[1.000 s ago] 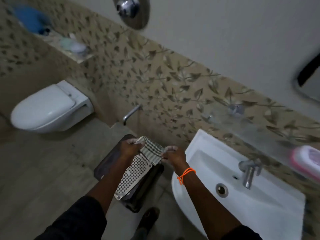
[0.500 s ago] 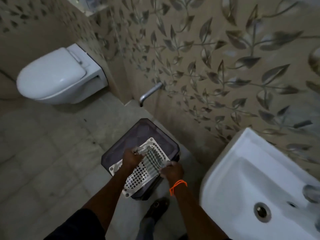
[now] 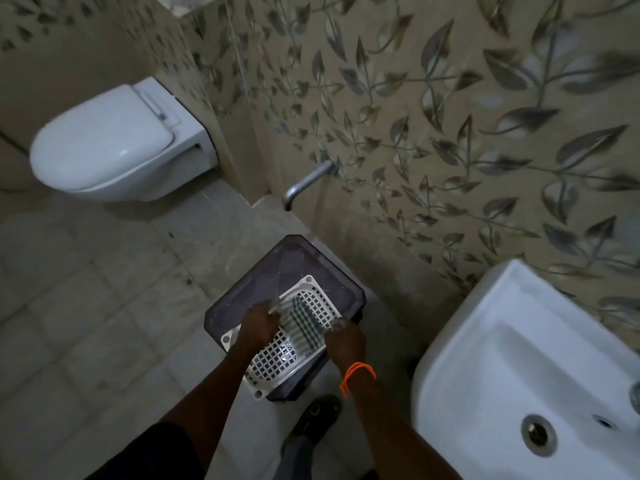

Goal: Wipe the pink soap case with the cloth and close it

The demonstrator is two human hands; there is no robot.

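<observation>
A checked grey-and-white cloth (image 3: pixel 302 323) is stretched between my two hands, low over a white lattice tray (image 3: pixel 277 358). My left hand (image 3: pixel 257 326) pinches the cloth's left end and my right hand (image 3: pixel 344 337), with an orange thread at its wrist, pinches the right end. The tray lies on a dark plastic stool (image 3: pixel 277 271) on the floor. The pink soap case is out of view.
A white wash basin (image 3: pixel 519 341) stands at the right. A white wall-hung toilet (image 3: pixel 114 143) with its lid down is at the upper left. A metal spout (image 3: pixel 304 183) sticks out of the leaf-patterned wall above the stool. My shoe (image 3: pixel 315 417) is on the tiled floor.
The view has tilted down from the wall, so the pink soap case and tap have left the frame. Both hands have lowered the cloth onto the lattice tray on the stool.
</observation>
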